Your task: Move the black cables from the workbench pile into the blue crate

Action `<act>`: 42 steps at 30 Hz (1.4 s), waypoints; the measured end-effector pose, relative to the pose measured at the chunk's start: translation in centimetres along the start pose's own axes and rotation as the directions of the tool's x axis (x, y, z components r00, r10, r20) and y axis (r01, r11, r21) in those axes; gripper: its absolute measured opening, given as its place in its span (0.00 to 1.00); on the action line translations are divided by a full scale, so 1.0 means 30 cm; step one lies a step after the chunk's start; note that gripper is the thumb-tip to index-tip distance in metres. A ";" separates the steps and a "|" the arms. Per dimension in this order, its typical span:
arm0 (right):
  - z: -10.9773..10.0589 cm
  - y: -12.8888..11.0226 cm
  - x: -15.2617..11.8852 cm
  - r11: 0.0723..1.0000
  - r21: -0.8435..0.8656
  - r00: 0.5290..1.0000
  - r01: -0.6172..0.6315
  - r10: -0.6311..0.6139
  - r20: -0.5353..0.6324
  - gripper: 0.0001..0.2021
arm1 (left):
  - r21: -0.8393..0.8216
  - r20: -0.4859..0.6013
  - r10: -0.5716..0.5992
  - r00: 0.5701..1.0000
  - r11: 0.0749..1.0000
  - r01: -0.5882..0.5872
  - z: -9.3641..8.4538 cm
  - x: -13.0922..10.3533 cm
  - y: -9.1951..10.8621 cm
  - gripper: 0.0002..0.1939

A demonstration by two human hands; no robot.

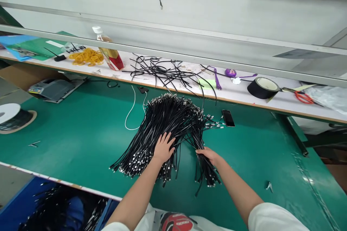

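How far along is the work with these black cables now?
Partly done, it seems: the smaller bundle lies apart from the large pile at the lower ends. In hand: the right hand grips that bundle, the left hand lies on the pile. Probably left: parting the upper ends, where both meet.

Worktop's (244,166) pretty open toward the right edge, just small pliers (269,186) there; the raised shelf (189,90) blocks the far edge.

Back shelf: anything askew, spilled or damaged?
Loose black cords lie tangled across the shelf, some ends drooping over its front edge, which looks untidy. Nothing looks clearly spilled or broken.
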State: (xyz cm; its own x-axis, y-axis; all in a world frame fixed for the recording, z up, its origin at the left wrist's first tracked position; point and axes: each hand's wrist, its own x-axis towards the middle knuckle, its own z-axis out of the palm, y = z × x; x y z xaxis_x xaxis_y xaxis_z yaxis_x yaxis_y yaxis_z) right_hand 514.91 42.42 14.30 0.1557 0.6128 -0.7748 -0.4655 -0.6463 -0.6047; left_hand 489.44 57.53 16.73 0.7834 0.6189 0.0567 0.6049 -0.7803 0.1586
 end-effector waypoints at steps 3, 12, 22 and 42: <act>0.058 0.049 0.027 0.998 0.060 0.998 -0.033 0.030 0.058 0.05 | 0.025 -0.004 -0.033 0.999 0.999 0.033 -0.001 0.025 0.064 0.32; 0.244 0.024 0.119 0.981 0.191 0.995 0.007 -0.027 0.101 0.06 | 0.158 0.065 -0.037 0.997 0.987 0.027 0.122 0.189 0.107 0.56; 0.008 -0.181 -0.011 1.000 -0.007 0.999 -0.015 0.016 0.031 0.14 | 0.200 -0.049 -0.178 0.983 0.962 0.184 0.212 0.247 0.115 0.47; -0.216 -0.313 -0.166 0.991 -0.124 0.997 0.056 -0.061 -0.040 0.19 | 0.263 -0.098 -0.094 0.991 0.958 0.117 0.204 0.235 0.055 0.47</act>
State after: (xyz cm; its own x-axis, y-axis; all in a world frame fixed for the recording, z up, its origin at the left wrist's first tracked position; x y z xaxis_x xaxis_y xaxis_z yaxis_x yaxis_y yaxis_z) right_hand 524.16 42.47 22.64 0.2187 0.6327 -0.7429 -0.3442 -0.6624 -0.6654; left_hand 496.84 60.08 11.36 0.7055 0.6951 0.1381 0.7082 -0.6988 -0.1005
